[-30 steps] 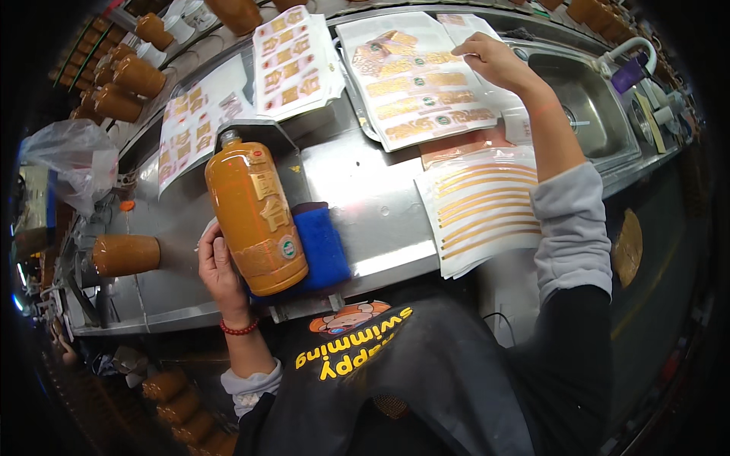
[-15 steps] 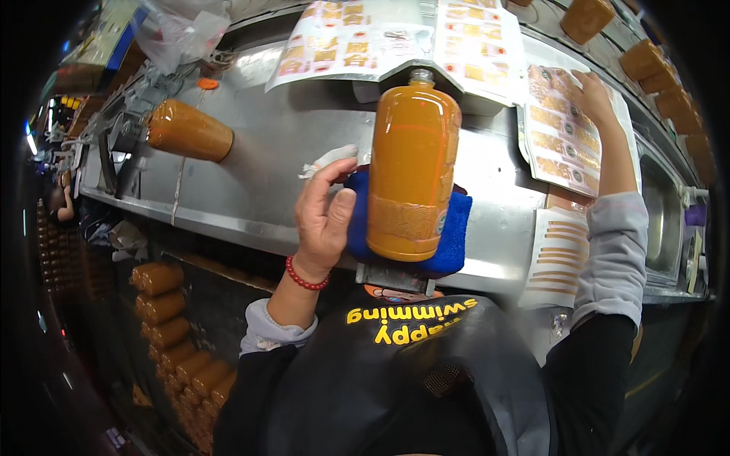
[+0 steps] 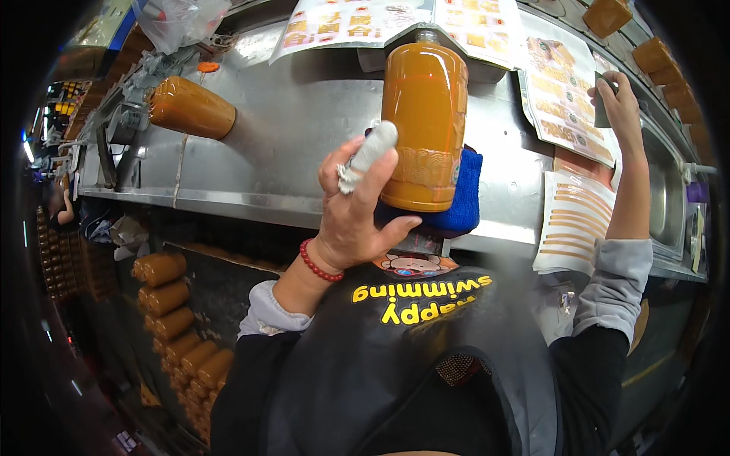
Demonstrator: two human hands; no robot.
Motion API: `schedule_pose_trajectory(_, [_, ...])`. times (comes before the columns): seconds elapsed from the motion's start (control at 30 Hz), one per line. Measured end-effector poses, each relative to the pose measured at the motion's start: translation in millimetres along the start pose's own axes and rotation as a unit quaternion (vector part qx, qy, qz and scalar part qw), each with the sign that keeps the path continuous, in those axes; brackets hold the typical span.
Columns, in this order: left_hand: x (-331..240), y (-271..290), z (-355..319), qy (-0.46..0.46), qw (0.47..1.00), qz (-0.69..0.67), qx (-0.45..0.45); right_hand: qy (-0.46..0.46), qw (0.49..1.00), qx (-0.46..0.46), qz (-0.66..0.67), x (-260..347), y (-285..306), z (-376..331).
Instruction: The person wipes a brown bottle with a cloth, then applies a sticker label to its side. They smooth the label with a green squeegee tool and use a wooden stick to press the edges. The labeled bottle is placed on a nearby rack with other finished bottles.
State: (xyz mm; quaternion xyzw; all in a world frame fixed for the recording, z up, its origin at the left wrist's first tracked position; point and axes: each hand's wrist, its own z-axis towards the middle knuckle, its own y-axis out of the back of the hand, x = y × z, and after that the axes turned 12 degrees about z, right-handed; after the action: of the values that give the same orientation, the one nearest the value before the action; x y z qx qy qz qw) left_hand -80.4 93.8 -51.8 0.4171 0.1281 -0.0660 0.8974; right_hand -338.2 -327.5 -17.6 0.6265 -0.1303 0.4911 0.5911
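A large amber-brown glass bottle [image 3: 422, 114] lies on a folded blue towel [image 3: 465, 190], neck pointing away from me. Relief patterns and a small round emblem show near its base. My left hand [image 3: 357, 201] is spread beside the bottle's left side, one finger wrapped in white cloth [image 3: 369, 156] and overlapping the glass in view. Whether it touches the bottle I cannot tell. On the far right, my right hand [image 3: 623, 106] pinches a flat, dark grey-green piece [image 3: 602, 105], like a scraper, at the edge of a sheet of gold-patterned decals [image 3: 566, 106].
A second amber bottle [image 3: 192, 108] lies left on the steel counter [image 3: 289, 144]. More decal sheets [image 3: 346, 26] rest at the back, and a sheet of brown strips [image 3: 578, 220] sits nearer right. A sink [image 3: 665, 197] borders the right. Several bottles [image 3: 171, 296] are stacked lower left.
My right hand has moved from the decal sheet's top to its right edge, where the flat dark piece now shows in it. My left hand has moved right, closer to the bottle.
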Motion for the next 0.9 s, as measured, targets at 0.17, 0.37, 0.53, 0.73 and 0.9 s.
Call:
schedule_pose_trajectory(0.17, [4.5, -11.0, 7.3, -0.027, 0.999, 0.013, 0.019, -0.005, 0.995, 0.026, 0.096, 7.8, 22.3, -46.7])
schedule_pose_trajectory(0.37, [2.5, -19.5, -12.8, 0.074, 0.994, -0.069, 0.038, 0.096, 0.991, 0.083, 0.037, -20.6, 55.9, -108.9])
schedule_pose_trajectory(0.53, [-18.2, -7.2, -9.3, 0.011, 0.992, -0.124, -0.033, 0.020, 0.991, 0.104, -0.085, -2.4, 25.2, -169.9])
schedule_pose_trajectory(0.73, [-81.9, 3.1, 32.4, -0.195, 0.969, -0.125, 0.082, 0.103, 0.957, 0.170, -0.210, 1.6, 9.3, -164.2])
schedule_pose_trajectory(0.9, [-99.9, -22.3, 39.3, -0.177, 0.956, -0.184, 0.147, 0.058, 0.958, 0.235, -0.151, -0.4, 15.0, -144.0])
